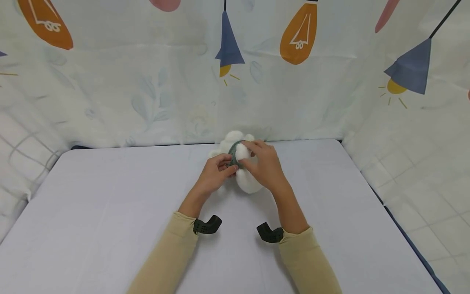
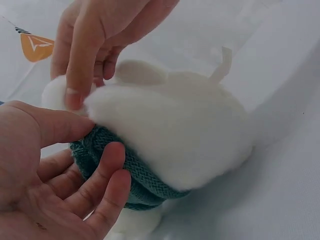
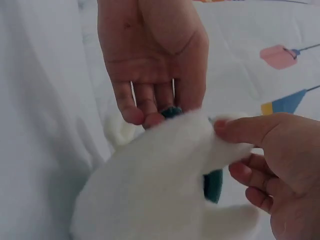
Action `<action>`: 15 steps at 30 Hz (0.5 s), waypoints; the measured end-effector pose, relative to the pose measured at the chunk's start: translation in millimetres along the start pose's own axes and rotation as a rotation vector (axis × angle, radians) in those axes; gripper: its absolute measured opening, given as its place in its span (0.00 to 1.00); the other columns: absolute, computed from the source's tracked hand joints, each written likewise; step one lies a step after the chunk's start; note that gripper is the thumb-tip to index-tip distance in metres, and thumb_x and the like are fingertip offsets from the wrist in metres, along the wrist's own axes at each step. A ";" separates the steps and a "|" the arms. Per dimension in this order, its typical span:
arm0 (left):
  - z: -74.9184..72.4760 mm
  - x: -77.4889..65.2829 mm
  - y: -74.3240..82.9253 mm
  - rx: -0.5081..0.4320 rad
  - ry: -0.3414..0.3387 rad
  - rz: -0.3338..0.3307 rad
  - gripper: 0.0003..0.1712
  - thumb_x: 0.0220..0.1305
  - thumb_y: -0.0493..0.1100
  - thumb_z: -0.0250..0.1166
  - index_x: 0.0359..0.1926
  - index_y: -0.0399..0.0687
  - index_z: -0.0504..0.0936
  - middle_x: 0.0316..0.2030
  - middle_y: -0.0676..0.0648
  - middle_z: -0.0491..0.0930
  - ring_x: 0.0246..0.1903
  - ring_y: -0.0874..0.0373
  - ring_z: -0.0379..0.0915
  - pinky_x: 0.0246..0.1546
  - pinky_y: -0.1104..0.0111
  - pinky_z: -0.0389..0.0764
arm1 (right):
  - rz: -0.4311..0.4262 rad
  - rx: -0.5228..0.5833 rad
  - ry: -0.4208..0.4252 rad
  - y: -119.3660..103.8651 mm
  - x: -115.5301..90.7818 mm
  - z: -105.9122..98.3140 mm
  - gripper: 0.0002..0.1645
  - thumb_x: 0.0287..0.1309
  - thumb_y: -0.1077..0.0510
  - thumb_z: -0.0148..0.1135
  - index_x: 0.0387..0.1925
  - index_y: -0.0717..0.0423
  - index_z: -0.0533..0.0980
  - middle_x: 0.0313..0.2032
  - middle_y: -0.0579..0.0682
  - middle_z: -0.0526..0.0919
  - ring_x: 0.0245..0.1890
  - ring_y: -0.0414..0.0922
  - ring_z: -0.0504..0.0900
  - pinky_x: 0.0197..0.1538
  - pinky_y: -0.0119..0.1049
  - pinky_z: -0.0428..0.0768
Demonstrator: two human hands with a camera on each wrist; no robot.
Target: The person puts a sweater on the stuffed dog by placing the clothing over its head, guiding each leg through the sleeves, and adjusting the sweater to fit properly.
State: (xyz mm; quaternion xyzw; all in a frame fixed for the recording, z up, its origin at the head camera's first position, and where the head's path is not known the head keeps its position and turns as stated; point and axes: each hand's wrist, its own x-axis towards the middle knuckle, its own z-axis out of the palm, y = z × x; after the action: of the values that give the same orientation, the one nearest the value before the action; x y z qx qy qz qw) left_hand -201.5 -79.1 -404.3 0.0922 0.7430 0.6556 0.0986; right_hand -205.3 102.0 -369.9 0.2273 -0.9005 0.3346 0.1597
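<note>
White plush toy and green knit piece, both hands on it

Far side of the desk [image 1: 117, 212], about midway between left and right: a white plush toy [image 1: 249, 183], fluffy, lying tilted just short of the hanging cloth. A dark green knit piece [image 2: 152, 177] goes round it, with white plush showing on both sides; the ribbing is plain from close by. A small pale tab [image 2: 226, 62] sticks up from the toy's body.

Left hand [image 1: 217, 173]: at the toy's left, near side. Thumb on the edge of the knit piece, fingers bent about it; the knit is pinched there. The outer fingers stand slightly apart, in front of the green.

Right hand [image 1: 265, 162]: comes in over the toy from the right. Thumb and forefinger pinch a small white part of the plush, right beside the knit; remaining fingers curled loosely. Which part of the toy this is, I cannot tell.

Both forearms in beige sleeves [image 1: 165, 257], a black device [image 1: 207, 225] at each cuff. Desk surface white, dark edging at the far corners. Beyond it hangs a pale cloth [image 1: 176, 102] printed with orange bulbs [image 1: 299, 34] and blue lamps [image 1: 229, 43].
</note>
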 end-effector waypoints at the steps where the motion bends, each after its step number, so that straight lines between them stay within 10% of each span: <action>1: 0.5 -0.1 0.4 -0.008 -0.001 0.004 0.23 0.67 0.36 0.61 0.61 0.35 0.70 0.51 0.36 0.77 0.47 0.53 0.79 0.47 0.64 0.83 | -0.006 0.008 -0.009 -3.1 0.0 -0.4 0.28 0.55 0.58 0.70 0.58 0.54 0.76 0.47 0.53 0.80 0.37 0.48 0.78 0.47 0.44 0.75; 15: -10.6 -1.4 3.4 -0.085 0.049 0.036 0.22 0.68 0.38 0.60 0.61 0.36 0.71 0.50 0.39 0.78 0.35 0.62 0.79 0.44 0.63 0.82 | -0.001 0.204 -0.113 12.3 0.9 13.1 0.26 0.61 0.63 0.63 0.60 0.58 0.70 0.37 0.54 0.82 0.35 0.45 0.77 0.38 0.36 0.77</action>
State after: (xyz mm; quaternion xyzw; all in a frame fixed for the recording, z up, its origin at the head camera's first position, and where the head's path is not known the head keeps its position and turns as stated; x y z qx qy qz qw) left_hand -203.0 -89.1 -399.6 0.0854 0.7147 0.6904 0.0724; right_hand -214.2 101.2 -385.5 0.2611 -0.8693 0.4110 0.0848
